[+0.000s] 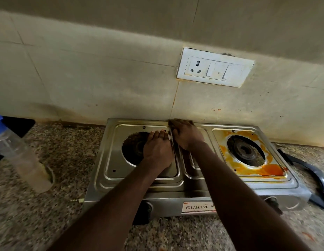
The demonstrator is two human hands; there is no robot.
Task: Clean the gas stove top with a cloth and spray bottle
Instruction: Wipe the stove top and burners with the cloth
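Both forearms [110,205] come up from the bottom edge and cross the front of the gas stove [175,198]. It's a steel two-burner with a "SURYA" label [197,207], on the speckled granite bench [48,205] against the tiled wall [85,78]. I see my left hand [157,149] lying flat on the left burner plate [110,160], fingers straight and together, covering the right part of the burner opening. My right hand [187,136] is just beside it on the centre strip, fingertips at the rear edge. It's blurred, so I cannot tell if it grips anything. Pale scrap [169,138] shows between the two hands, possibly the cloth, not sure. Right burner plate [221,136] is smeared with an orange stain [266,169]. Spray bottle [18,151], clear with blue top, stands on the bench well left of the stove, untouched. Black pan support [317,178] lies on the bench off the stove's right end. White switch-and-socket plate [215,69] is on the wall above.
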